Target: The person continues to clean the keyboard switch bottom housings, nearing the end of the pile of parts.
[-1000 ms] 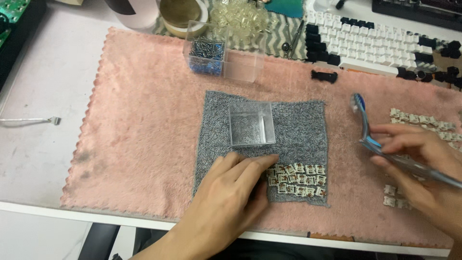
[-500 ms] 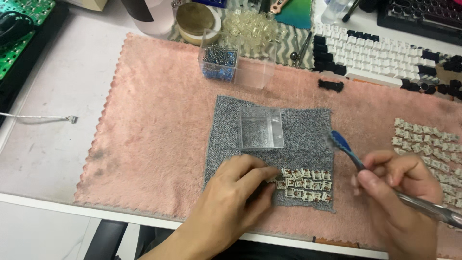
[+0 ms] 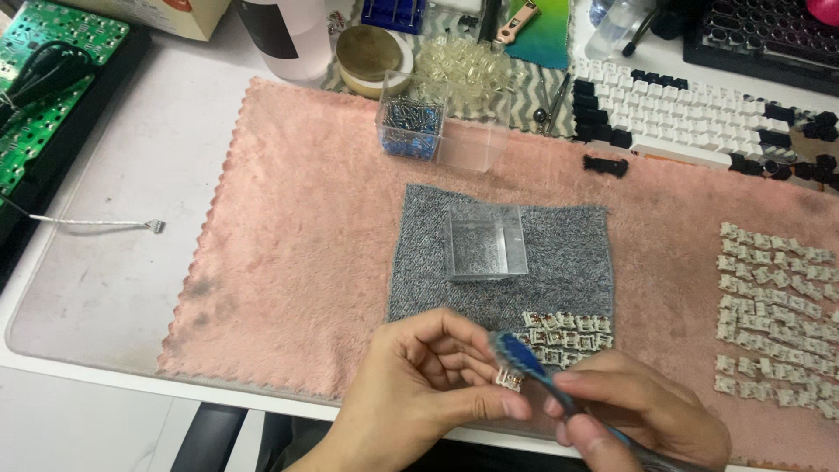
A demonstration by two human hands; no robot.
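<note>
Two cloths cover the tabletop: a pink mat (image 3: 288,262) spans most of it, and a smaller grey cloth (image 3: 559,253) lies at its middle with a clear box (image 3: 486,242) on top. Rows of small switch parts (image 3: 773,315) sit by the mat's right edge. At the near edge, the left hand (image 3: 419,398) pinches one switch part (image 3: 508,378) between curled fingertips, while the right hand (image 3: 651,411) grips a blue brush (image 3: 524,363), its tip touching that part.

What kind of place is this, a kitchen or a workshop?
Likely a hobby electronics workbench: keyboard switches laid in rows on a pink mat, a green circuit board, and loose keycaps at the back.
</note>
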